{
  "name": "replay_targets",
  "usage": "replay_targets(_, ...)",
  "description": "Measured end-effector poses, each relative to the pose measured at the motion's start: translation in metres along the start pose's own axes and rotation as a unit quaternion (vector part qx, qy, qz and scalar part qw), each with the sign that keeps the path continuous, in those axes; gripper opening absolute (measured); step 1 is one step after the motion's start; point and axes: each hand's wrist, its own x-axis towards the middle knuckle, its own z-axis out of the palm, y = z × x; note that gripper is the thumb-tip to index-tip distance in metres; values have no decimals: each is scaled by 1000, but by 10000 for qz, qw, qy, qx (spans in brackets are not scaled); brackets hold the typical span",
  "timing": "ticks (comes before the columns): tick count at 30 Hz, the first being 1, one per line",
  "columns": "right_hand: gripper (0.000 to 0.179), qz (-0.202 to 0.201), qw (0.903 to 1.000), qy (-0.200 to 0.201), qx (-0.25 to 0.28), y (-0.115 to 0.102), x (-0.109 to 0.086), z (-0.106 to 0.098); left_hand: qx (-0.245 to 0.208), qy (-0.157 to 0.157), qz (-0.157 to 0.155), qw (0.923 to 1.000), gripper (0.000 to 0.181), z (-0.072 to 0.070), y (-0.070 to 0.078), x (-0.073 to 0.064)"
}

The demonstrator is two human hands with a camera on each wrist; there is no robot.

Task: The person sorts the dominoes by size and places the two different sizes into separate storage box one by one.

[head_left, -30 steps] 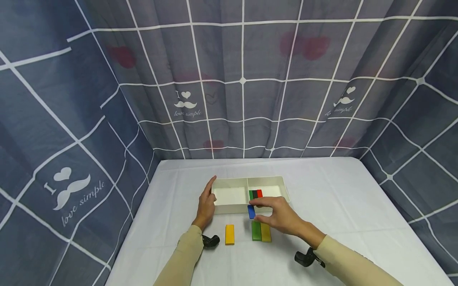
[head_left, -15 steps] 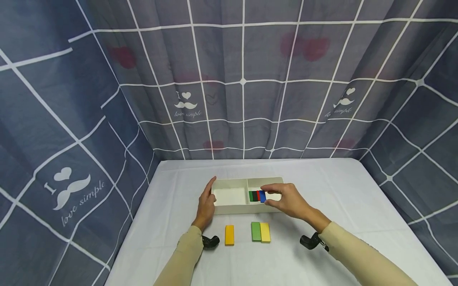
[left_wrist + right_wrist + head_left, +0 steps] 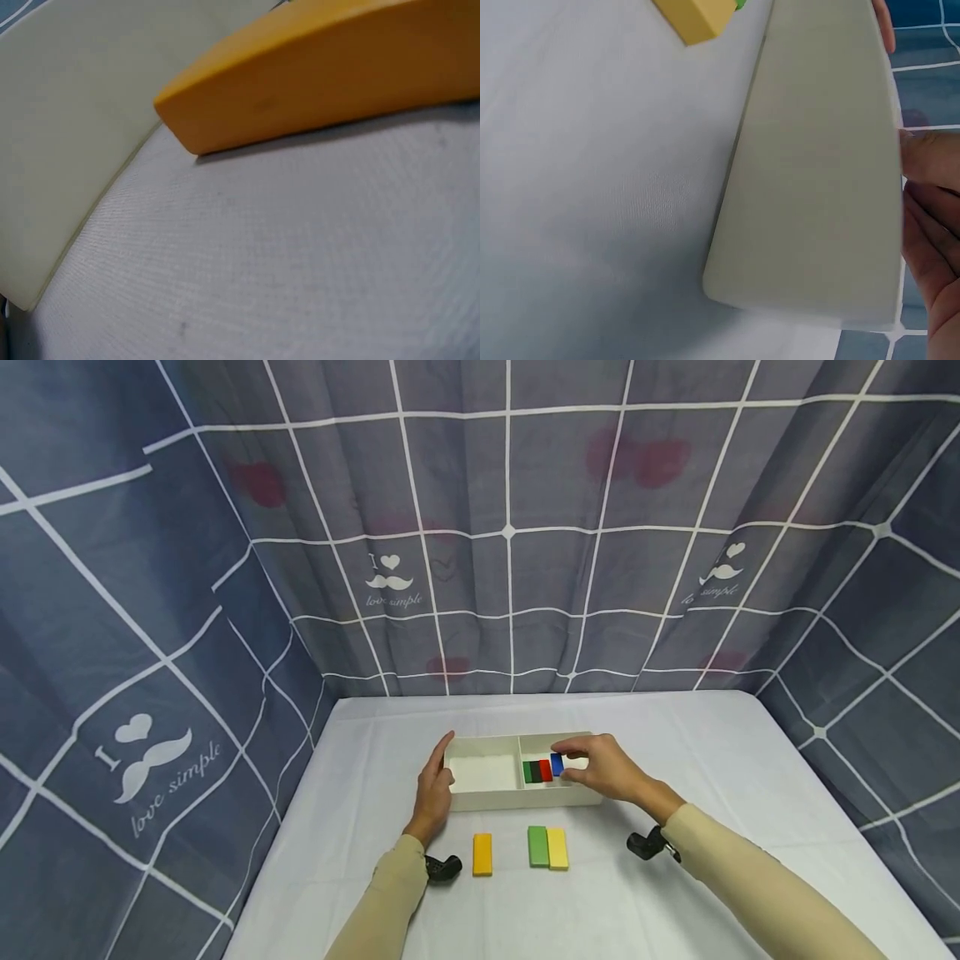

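Past the orange block (image 3: 482, 855) on the desk (image 3: 367, 743), my left hand (image 3: 430, 793) grips the box's (image 3: 510, 801) left end while my right hand (image 3: 609, 768) pinches the blue block (image 3: 557, 765) in its right compartment (image 3: 536, 746), best kept level against the red block (image 3: 546, 771).

White box (image 3: 487, 801), open-topped, two compartments, crosswise; green block (image 3: 528, 772), black block (image 3: 536, 772), red block (image 3: 545, 770) side by side in 3 o'clock compartment; blue block (image 3: 557, 764), pinched in right hand (image 3: 609, 768), at red block's 2 o'clock.

Left hand (image 3: 431, 792) — index finger (image 3: 439, 752) straight; right hand (image 3: 607, 767) — thumb (image 3: 580, 776), fingers (image 3: 576, 744) pinching.
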Motion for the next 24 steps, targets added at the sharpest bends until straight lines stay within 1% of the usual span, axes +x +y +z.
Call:
replay_targets(9, 43, -78, 9981, -356, -490, 14, 8, 6, 174, -88, -86, 9998, 81, -2, -2, 1)
replay_targets(15, 44, 32, 9963, -533, -674, 14, 14, 5, 223, -45, -52, 9997, 80, -1, 1, 1)
replay_targets(20, 45, 106, 9925, -857, -862, 12, 19, 4, 244, -53, -45, 9997, 80, -1, 4, 0)
replay_targets(24, 46, 149, 9892, -1115, -935, 11, 23, 5, 217, -53, -24, 9997, 80, -1, 2, 0)
